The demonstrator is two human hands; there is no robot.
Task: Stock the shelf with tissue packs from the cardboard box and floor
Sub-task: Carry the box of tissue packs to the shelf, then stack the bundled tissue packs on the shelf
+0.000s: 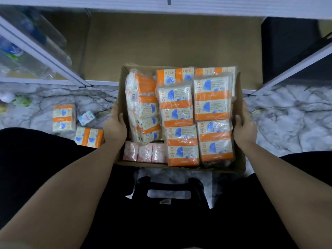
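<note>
An open cardboard box [239,155] sits in front of my knees, filled with several orange, cream and blue tissue packs [212,103] and a row of pink packs [143,152] at its near left. My left hand [115,127] grips the box's left wall, thumb over the rim. On the right wall, my right hand [245,127] holds the box the same way. Three tissue packs lie on the marble floor to the left: an orange one [63,117], a second orange one [89,136] and a small pale blue one [86,118].
The bottom shelf bay [170,44] opens straight ahead, brown and bare, under a white shelf edge [161,6]. White shelf frames [45,54] flank it; bagged goods fill the left bay, a dark bay stands right. My dark-clothed legs and a black bag [168,187] are below.
</note>
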